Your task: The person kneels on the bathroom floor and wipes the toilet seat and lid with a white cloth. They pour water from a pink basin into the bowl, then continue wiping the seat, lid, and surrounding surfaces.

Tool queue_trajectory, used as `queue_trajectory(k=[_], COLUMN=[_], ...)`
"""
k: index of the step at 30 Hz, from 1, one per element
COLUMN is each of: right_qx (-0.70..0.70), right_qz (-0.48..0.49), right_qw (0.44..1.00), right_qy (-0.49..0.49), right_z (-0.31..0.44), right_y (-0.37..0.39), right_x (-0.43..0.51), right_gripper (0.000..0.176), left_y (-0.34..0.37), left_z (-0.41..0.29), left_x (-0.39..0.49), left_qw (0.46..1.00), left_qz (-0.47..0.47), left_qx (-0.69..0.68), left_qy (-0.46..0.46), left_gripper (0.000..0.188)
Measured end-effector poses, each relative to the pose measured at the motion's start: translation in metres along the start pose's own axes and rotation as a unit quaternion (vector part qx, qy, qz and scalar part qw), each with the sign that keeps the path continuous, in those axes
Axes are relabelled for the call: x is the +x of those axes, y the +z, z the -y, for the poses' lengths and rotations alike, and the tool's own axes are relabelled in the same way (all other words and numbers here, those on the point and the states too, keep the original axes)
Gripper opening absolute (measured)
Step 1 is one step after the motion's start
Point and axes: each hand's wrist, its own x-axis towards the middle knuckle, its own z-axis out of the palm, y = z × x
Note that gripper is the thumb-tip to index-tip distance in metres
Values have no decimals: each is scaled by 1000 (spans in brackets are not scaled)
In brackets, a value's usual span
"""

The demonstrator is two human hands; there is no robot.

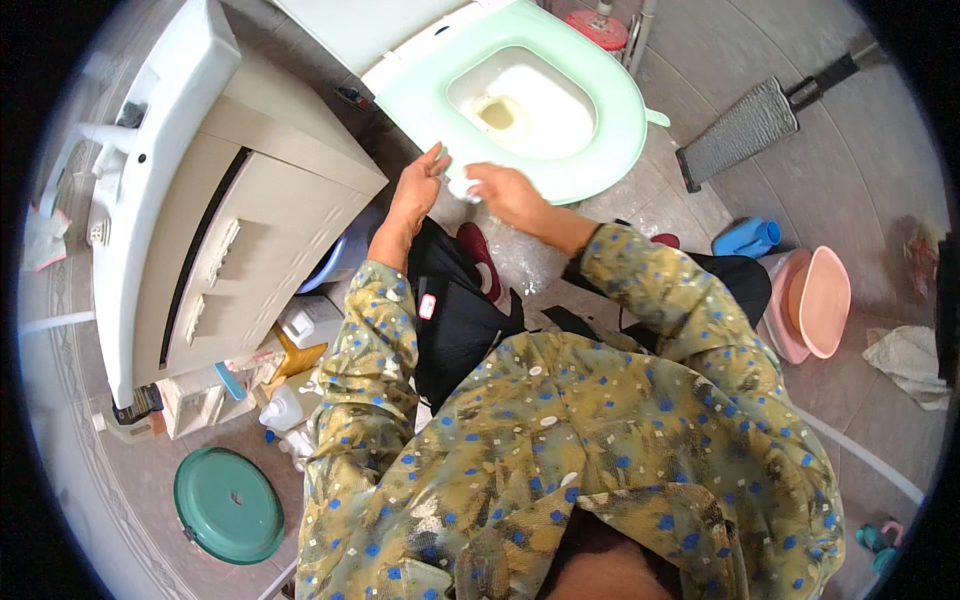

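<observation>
A pale green padded toilet seat cover (622, 135) lies around the opening of a white toilet bowl (559, 94). At its near left edge is my left hand (416, 191), fingertips at the rim; I cannot tell whether they pinch it. My right hand (514, 199) is closed around a small white wad (463, 189), perhaps tissue or cloth, just off the seat's front edge. Motion blurs the right fingers a little. Both hands are close together, with the wad between them.
A washbasin (172, 97) on a cream cabinet (247, 225) stands at left, with plastic jugs (281, 409) and a green round lid (229, 506) below. To the right are a long-handled brush (739, 135), a blue plastic container (746, 238) and pink basins (821, 304). The tiled floor (529, 259) looks wet.
</observation>
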Motion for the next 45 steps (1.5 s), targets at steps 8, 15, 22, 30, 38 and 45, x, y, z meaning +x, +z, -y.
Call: queue_trajectory(k=[8,15,22,30,38,45], right_qx=[-340,-230,-161,-285,-314,-377], right_qz=[20,3,-6,34,112,159], right_qw=[940,971,954,953,943,910], right_qy=[-36,64,253,96,0,-65], right_z=[-3,-21,-55,-68,-20,-21], right_y=[-40,10,54,53,-1,-98], right_x=[-30,26,141,146,45,-52], right_gripper=[12,10,23,25,23,42], left_y=[-3,27,26,27,30,29], left_z=[18,26,12,19,18,24], left_x=[19,22,17,15,13,15], left_qw=[986,979,973,978,977,979], left_qz=[-130,-120,-139,-138,-119,-155], left_qx=[101,14,-52,-42,-112,17], left_qy=[-30,-163,-175,-147,-140,-135], left_gripper=[47,19,12,15,10,31])
